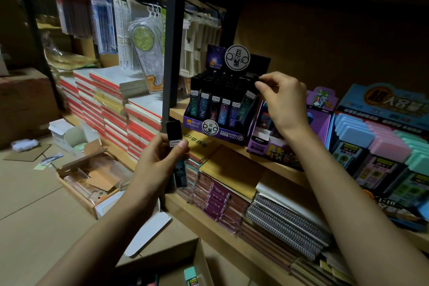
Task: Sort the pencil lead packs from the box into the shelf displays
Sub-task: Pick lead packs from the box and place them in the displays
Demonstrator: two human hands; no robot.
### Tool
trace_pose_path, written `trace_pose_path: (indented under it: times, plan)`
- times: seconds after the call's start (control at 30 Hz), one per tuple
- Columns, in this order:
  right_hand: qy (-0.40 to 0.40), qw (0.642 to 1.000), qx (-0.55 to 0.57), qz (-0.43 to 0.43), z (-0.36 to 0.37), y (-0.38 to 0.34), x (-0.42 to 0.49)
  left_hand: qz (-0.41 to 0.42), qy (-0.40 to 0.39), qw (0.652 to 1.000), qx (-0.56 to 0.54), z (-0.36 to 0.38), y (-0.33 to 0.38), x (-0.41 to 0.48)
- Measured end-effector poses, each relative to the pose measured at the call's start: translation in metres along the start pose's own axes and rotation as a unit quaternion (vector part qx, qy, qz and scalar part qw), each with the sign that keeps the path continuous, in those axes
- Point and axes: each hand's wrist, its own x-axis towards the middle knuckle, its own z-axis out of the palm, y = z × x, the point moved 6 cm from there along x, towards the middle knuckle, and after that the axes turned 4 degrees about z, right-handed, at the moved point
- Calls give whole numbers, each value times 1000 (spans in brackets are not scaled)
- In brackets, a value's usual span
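The left hand [160, 162] grips a dark pack [174, 132] upright beside the shelf post [170, 53]. The right hand [285, 102] pinches another pack's [247, 105] top (tilted, front row's right end) in the purple display [216, 132]. The box [199, 260] sits below.

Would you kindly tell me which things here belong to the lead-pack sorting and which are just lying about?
Job: left hand, gripping a lead pack; right hand, pinching another pack in the purple display; cardboard box.
Lying about: red notebook stacks; spiral notebooks.
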Motion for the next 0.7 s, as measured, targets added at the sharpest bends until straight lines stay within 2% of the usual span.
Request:
trace_pose_path:
  times: [0.4, 0.57, 0.7]
  plan:
    - [-48, 996, -55, -48, 21, 10, 5, 7, 28, 1000, 4, -9, -3, 7]
    - [-63, 997, -27, -18, 27, 16, 5, 11, 6, 1000, 14, -1, -4, 7]
    - [-52, 997, -50, 5, 31, 26, 2, 9, 6, 1000, 19, -1, -9, 8]
